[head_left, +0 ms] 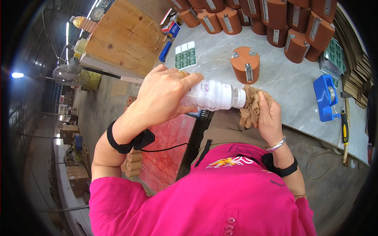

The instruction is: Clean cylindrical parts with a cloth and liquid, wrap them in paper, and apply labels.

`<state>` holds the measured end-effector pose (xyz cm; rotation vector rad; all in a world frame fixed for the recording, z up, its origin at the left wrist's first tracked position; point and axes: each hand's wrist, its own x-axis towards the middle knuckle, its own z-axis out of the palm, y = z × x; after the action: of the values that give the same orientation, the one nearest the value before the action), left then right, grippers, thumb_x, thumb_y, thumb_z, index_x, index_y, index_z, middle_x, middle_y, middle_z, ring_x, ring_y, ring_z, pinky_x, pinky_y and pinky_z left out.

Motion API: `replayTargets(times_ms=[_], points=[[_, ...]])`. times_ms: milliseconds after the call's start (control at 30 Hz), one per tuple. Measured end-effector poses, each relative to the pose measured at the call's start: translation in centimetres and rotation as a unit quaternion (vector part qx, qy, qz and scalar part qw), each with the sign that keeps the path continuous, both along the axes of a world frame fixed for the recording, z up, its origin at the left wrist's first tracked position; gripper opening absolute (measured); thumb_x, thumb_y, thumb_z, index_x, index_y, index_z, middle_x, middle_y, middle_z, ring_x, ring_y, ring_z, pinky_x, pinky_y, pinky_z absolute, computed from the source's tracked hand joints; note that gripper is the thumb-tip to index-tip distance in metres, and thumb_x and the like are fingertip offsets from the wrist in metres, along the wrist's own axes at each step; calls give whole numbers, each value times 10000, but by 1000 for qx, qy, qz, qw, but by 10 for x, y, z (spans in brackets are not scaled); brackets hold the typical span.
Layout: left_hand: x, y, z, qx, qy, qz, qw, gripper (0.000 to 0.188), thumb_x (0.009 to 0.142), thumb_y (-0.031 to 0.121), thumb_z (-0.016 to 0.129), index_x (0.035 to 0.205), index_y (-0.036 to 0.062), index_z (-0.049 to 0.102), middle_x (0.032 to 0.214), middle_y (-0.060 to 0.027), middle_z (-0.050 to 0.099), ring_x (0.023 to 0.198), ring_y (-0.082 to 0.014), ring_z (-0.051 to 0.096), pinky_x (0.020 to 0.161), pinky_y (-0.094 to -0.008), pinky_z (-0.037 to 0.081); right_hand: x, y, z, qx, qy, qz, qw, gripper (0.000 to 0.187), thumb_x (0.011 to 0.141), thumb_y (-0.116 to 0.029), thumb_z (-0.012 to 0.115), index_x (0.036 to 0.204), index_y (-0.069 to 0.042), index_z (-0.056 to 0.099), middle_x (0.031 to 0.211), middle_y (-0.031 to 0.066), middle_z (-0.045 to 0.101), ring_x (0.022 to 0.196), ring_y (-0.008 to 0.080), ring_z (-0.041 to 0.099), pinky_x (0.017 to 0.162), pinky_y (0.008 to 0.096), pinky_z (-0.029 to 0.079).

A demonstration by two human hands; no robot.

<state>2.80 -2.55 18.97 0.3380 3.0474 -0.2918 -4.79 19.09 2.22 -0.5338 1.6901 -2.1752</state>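
My left hand [163, 92] is closed around a white plastic bottle [214, 95], tipped nearly level. The bottle's neck end points right and meets a crumpled tan cloth [252, 108]. That cloth is bunched in my right hand [270, 120], the thumb pressed on it. Whether the bottle has a cap on cannot be made out under the cloth. Just beyond the cloth stands a reddish-brown cylinder [246, 65] with metal brackets on its top and side.
Many similar cylinders [271, 15] are stacked at the back of the grey table [212, 43]. A green-and-white label sheet [185, 55] lies on the left. To the right are a blue tape dispenser [326, 98], a hammer [346, 118] and a yellow-black tool [345, 128].
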Motion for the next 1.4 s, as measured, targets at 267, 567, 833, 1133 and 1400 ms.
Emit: replayTargets(times_ms=[267,567,833,1133,1400], points=[[12,-8,-13,48,25,-4,999,630,606,340,859,1137,111,610,850,-75,678,844,-268,654,745,-385,450,-2,1,5,110,52,22,992,309,1050,-171,425,1107,51,632,848,53,656,743,102,580,675,268,481],[45,-7,-126,448,104,186,868,725,651,307,892,1245,33,580,1077,-143,670,1010,-297,604,924,-406,463,-8,-30,77,139,203,60,968,191,994,-107,538,1087,42,614,744,58,652,627,138,625,576,274,477],[25,-119,-147,673,365,276,581,686,688,164,877,1273,23,547,1140,-85,666,1062,-174,619,930,-346,496,5,-28,61,77,162,36,983,231,1000,-131,537,1163,30,573,887,53,643,686,85,572,572,226,449],[-22,-238,-205,434,528,443,580,712,625,259,901,1155,12,495,1104,-192,654,1025,-312,642,900,-418,496,11,30,37,187,135,-27,973,216,999,-89,528,1176,32,555,961,61,645,745,65,569,602,189,441],[-14,-228,-224,358,573,519,523,723,712,225,853,1267,-34,468,1245,-220,528,1180,-359,518,995,-416,431,-18,31,46,288,297,-73,908,205,849,-38,692,1022,40,613,921,135,574,837,261,579,751,332,470]])
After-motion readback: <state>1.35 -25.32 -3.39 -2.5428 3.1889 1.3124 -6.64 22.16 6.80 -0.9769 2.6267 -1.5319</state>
